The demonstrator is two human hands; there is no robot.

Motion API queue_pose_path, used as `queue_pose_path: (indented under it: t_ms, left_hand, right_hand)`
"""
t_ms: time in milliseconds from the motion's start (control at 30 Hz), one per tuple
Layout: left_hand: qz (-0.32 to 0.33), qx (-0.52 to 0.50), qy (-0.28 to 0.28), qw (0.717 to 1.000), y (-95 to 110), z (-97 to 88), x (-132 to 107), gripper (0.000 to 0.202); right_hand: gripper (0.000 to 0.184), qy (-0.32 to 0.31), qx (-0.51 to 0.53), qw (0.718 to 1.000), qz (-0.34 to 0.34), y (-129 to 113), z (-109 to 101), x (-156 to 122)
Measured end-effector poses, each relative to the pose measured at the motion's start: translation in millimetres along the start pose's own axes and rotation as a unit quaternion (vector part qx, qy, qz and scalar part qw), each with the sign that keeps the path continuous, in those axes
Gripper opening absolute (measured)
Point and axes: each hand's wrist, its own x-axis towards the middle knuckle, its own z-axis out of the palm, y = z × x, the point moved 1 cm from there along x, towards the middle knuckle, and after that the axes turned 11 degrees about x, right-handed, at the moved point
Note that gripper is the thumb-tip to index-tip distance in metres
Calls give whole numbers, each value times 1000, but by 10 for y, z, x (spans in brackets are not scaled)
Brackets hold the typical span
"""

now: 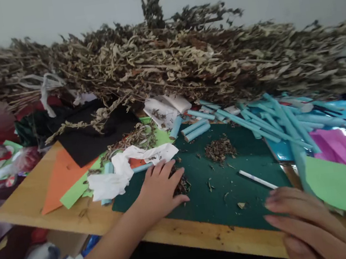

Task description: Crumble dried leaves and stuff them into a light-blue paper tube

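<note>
My left hand [159, 190] lies with spread fingers at the edge of a small heap of crumbled dried leaves [183, 184], touching it and partly covering it. Beside those fingers is a crumpled white tissue [122, 171]. My right hand [308, 224] hovers at the lower right, slightly blurred, its fingers stretched out and loosely bent with nothing visible in them. Just beyond its fingertips, a thin white stick [257, 179] rests on the dark green cutting mat [251, 208]. A second heap of dried leaf bits [220, 149] sits farther back on the mat.
Many pale blue paper rolls [268, 120] are piled at the right, near pink crepe paper [343, 146] and a green sheet [345, 186]. Bundled dried plants [163, 62] line the wall. Orange paper [66, 174] and black paper [87, 137] lie left on the wooden table [26, 206].
</note>
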Motion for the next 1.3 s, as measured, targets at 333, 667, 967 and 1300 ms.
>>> queue_pose_path:
  t_ms: [333,667,967,1300]
  left_hand:
    - [23,-21,-29,999,28,-8,36,15]
    - [-173,-620,57,763,116,-222,383,6]
    - [-328,-841,174,394,565,-110,299,20]
    - [-329,-698,231,592,593,-14,232,48]
  right_hand:
    - [19,-81,-10,996,-40,9,187,450]
    - [34,-51,136,970,193,208,557,884]
    - [56,154,439,800,379,130,1266,870]
    - [46,84,382,873,293,74,1237,763]
